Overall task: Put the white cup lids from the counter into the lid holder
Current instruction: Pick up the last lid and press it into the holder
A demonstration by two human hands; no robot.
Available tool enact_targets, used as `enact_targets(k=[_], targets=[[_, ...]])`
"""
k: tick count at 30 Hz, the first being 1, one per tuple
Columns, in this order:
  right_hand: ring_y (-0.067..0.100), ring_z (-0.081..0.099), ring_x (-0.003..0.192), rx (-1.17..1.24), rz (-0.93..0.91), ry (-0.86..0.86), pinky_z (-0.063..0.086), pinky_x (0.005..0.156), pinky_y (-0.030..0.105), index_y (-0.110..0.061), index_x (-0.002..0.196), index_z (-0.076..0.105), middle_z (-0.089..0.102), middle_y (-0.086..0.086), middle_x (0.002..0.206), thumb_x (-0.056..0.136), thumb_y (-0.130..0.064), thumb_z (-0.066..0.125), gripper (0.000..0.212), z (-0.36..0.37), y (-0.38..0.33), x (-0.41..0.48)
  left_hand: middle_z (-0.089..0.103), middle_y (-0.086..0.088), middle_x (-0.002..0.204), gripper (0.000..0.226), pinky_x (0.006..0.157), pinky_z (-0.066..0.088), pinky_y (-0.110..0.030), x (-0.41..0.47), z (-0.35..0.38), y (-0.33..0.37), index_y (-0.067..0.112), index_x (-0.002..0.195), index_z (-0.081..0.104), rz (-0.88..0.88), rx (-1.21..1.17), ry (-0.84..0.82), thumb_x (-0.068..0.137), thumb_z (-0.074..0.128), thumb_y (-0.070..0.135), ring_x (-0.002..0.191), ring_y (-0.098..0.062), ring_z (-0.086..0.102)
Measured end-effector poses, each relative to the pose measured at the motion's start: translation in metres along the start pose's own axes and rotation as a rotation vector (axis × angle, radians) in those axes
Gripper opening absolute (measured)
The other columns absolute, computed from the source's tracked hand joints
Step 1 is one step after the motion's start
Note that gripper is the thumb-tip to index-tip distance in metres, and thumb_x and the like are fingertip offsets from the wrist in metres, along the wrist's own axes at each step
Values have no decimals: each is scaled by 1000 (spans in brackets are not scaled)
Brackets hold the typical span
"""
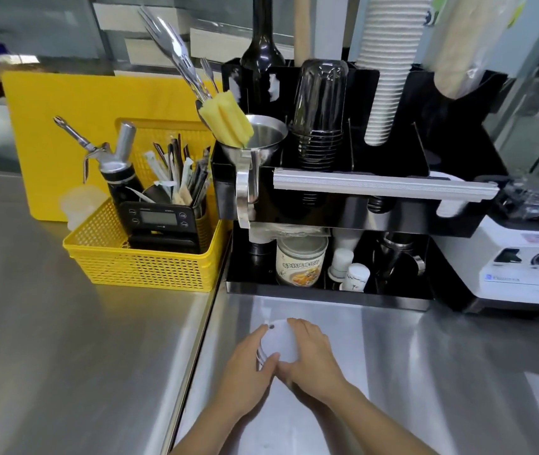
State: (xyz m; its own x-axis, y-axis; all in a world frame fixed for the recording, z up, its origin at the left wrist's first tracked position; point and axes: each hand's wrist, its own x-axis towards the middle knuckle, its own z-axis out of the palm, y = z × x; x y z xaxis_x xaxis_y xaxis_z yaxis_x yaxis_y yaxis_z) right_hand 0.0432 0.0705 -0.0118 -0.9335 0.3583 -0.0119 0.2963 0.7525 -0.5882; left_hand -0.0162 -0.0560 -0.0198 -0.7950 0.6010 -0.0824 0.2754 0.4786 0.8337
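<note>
A small stack of white cup lids (278, 341) rests on the steel counter (425, 372) in front of the black organiser (353, 159). My left hand (248, 366) cups the stack from the left and my right hand (314, 353) from the right, fingers wrapped round its rim. A dark hole marks the top lid near its far edge. The organiser's upper tier has slots with black lids (320, 149), a stack of white paper cups (386, 77) and white lids (448, 195) at the right end.
A yellow basket (136, 264) with a scale, straws and a cream whipper stands to the left. A blender base (524, 261) sits at right. The organiser's lower shelf holds a can (301, 257) and small bottles. A seam runs between two counter sections.
</note>
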Motion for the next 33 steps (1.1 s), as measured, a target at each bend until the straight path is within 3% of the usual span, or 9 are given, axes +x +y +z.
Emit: enact_targets(k=[4,7,11,18,22,26,29,33], targets=[[15,33,123,72,-15,39,22,97,22,-22,130,38,42,-5,132,77,-37,64,61,-27,0,-5,44,14,141,49,104,32,-22,-4,1,21,31,135,39,58,-28,46,89,55,24,127,-4,41],[13,35,120,95,-38,81,25,102,26,-20,125,41,42,-8,127,67,-50,58,68,-58,0,-11,42,20,137,50,99,29,-18,-3,1,51,31,136,37,140,-13,90,90,55,27,122,2,38],[6,32,113,46,-105,196,22,98,22,-18,124,43,40,-11,122,59,-59,48,77,-116,-1,-17,32,29,136,50,102,20,-14,2,-1,105,34,139,33,325,34,87,92,50,33,126,9,26],[14,39,115,-37,-203,410,30,100,31,-18,121,46,44,-8,121,61,-58,55,73,-236,0,-19,22,27,142,49,102,11,-7,27,-7,214,33,139,33,662,134,97,93,48,34,128,11,16],[20,39,118,-51,-217,493,30,98,30,-11,123,47,48,4,126,63,-50,65,73,-294,3,-11,25,16,151,49,106,15,-17,55,-3,269,29,138,36,768,166,115,92,50,33,135,0,22],[20,38,122,-28,-195,489,30,99,30,-12,126,45,46,4,130,75,-29,73,60,-338,13,6,31,3,152,47,108,15,-19,90,5,311,23,137,40,797,202,119,92,50,30,138,-13,26],[18,40,122,-17,-168,467,32,94,27,-14,126,45,46,3,132,77,-32,71,59,-363,20,23,30,1,152,45,110,17,-25,114,7,335,23,138,38,771,247,92,94,46,28,139,-15,25],[20,44,115,-82,-123,403,36,89,31,-18,122,46,49,4,129,74,-39,67,57,-381,31,50,37,-6,148,42,114,24,-34,141,8,350,16,136,41,754,259,66,94,38,9,136,-20,31]])
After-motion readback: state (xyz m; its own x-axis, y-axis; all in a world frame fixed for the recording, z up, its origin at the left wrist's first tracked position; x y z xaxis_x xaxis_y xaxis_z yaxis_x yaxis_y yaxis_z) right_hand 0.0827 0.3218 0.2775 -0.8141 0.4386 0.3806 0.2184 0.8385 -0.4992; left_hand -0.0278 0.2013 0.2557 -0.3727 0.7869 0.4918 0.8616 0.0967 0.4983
